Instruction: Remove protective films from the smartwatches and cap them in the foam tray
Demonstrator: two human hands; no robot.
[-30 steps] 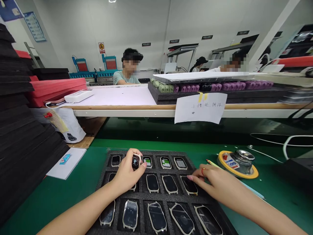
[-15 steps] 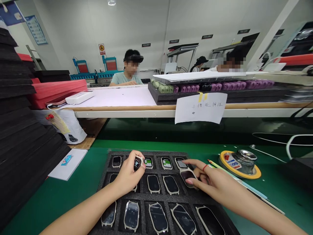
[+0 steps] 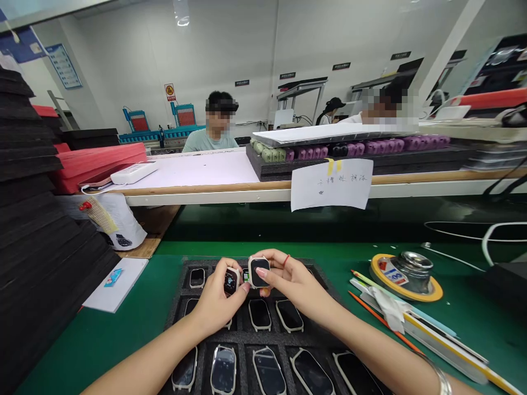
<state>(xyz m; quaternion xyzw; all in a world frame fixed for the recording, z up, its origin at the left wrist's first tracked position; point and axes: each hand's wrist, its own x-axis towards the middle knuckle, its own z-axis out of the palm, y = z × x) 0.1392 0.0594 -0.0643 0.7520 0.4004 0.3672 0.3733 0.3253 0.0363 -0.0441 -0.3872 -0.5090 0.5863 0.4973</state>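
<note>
My left hand (image 3: 220,299) grips a watch body (image 3: 231,281) whose dark screen shows a small lit picture. Close beside it, my right hand (image 3: 294,282) holds another watch body (image 3: 259,272) with a light frame and a dark screen, thumb on the glass. Both are above the back rows of a black foam tray (image 3: 242,339). Several light-framed watch bodies lie in its compartments, among them one at the back left (image 3: 197,278) and one in the front row (image 3: 223,368). A green and white screen shows partly between the hands.
Black foam stacks (image 3: 37,230) rise at the left, near a white pad (image 3: 115,285). At the right are a yellow tape roll (image 3: 376,269) with a glass jar (image 3: 411,274), pens and tools. A raised shelf (image 3: 206,195) crosses behind; people sit beyond it.
My right hand has lifted a watch body from the tray's right side and moved left, beside my left hand. More tools show at the right. My left hand still holds its watch body.
</note>
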